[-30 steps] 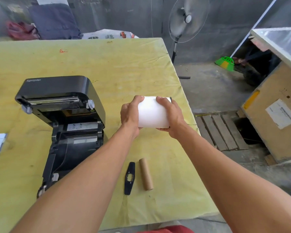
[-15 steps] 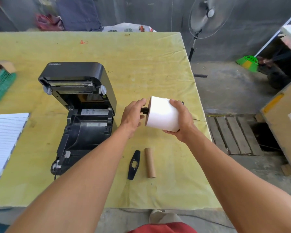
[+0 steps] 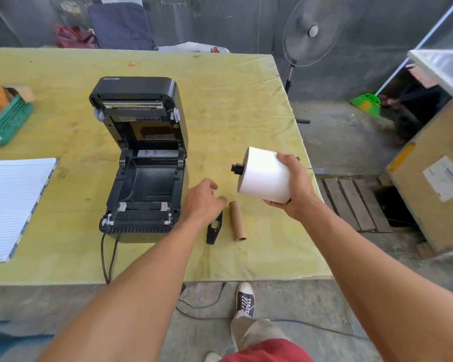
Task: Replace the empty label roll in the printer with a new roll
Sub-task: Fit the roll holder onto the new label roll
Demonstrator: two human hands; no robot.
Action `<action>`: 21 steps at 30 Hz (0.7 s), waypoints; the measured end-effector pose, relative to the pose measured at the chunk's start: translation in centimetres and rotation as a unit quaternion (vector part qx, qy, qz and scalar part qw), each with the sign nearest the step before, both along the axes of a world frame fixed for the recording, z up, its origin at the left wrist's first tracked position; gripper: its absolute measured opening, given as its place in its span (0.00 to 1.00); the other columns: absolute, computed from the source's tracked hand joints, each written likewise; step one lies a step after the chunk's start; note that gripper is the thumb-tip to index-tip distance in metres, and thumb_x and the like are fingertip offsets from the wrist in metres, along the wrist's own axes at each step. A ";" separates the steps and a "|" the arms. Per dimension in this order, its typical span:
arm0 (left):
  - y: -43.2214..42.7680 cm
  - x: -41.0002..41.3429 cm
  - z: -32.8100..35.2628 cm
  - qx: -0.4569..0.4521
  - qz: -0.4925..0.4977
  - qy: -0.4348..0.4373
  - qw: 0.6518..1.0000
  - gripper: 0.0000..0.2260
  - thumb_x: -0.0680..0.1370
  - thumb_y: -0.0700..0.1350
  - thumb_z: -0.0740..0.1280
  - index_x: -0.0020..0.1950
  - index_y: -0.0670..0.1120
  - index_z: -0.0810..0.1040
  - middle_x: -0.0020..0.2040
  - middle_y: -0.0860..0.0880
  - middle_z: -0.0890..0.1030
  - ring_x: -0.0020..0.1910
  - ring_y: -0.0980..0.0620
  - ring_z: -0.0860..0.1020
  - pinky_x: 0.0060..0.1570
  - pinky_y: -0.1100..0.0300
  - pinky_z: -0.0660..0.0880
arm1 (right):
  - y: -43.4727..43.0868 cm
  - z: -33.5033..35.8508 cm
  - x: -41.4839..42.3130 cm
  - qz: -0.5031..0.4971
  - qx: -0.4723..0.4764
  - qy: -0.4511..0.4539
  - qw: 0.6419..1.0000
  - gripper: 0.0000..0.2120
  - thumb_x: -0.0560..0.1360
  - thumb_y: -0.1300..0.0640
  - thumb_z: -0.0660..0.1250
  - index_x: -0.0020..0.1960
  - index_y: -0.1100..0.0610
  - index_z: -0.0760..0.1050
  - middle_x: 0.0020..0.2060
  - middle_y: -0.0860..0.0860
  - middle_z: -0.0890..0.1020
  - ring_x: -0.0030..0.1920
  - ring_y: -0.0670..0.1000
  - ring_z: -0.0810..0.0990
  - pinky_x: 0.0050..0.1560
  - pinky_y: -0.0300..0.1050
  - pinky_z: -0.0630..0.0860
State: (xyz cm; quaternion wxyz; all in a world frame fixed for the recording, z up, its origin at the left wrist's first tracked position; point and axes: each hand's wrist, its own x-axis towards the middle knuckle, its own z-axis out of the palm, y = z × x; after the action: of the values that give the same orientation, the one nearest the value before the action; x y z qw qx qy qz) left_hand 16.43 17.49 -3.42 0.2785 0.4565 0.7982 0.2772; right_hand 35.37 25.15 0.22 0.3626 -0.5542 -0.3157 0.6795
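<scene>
**White label roll on black spindle, held beside the open printer**

Head view, single entry.

- New roll (image 3: 266,175): smooth white cylinder, right of centre, gripped around its body by the right hand (image 3: 294,185), fingers wrapped firmly. A black spindle (image 3: 236,169) protrudes from its left end.
- Left hand (image 3: 203,199): loosely open, empty, hovering just over the black plastic end guide (image 3: 215,228) lying flat on the table.
- Empty core (image 3: 237,220): brown cardboard tube, just beside the guide.
- Printer (image 3: 141,163): black moulded plastic, centre-left, lid raised, bay bare.
- Table (image 3: 233,95): yellow-green, creased, cloth-like covering.

Risks, as judged: the guide fitted the wrong way round would likely keep the spindle from seating in the bay; a one-handed grip may let the roll slide off the spindle or unwind.
</scene>
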 end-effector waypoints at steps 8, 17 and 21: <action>-1.2 1.3 -2.7 -0.114 -0.043 0.141 0.983 0.13 0.73 0.44 0.72 0.53 0.42 0.73 0.52 0.42 0.76 0.48 0.43 0.76 0.36 0.55 0.69 | 0.1 0.4 1.3 -0.016 0.003 -0.002 1.000 0.26 0.63 0.40 0.72 0.59 0.47 0.78 0.58 0.53 0.82 0.55 0.60 0.83 0.40 0.55 0.82; -0.1 1.8 -4.6 -0.165 -0.058 0.211 0.962 0.10 0.73 0.39 0.69 0.52 0.41 0.76 0.52 0.41 0.75 0.49 0.41 0.76 0.37 0.54 0.70 | 2.0 -0.4 2.2 -0.011 -0.010 -0.018 1.000 0.23 0.63 0.40 0.72 0.57 0.45 0.79 0.58 0.53 0.83 0.54 0.59 0.84 0.39 0.54 0.82; 0.2 1.5 -4.6 -0.153 -0.057 0.216 0.963 0.04 0.72 0.35 0.67 0.39 0.43 0.75 0.41 0.43 0.78 0.37 0.44 0.74 0.33 0.55 0.70 | 2.5 -0.9 2.0 -0.007 -0.020 -0.018 1.000 0.25 0.64 0.40 0.73 0.58 0.47 0.78 0.58 0.53 0.83 0.54 0.60 0.84 0.38 0.54 0.82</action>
State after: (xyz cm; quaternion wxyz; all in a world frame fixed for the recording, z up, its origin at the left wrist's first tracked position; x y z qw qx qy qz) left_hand 17.88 17.67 -7.98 0.1810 0.5024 0.8450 0.0299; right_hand 37.37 27.61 -0.69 0.3506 -0.5754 -0.3048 0.6731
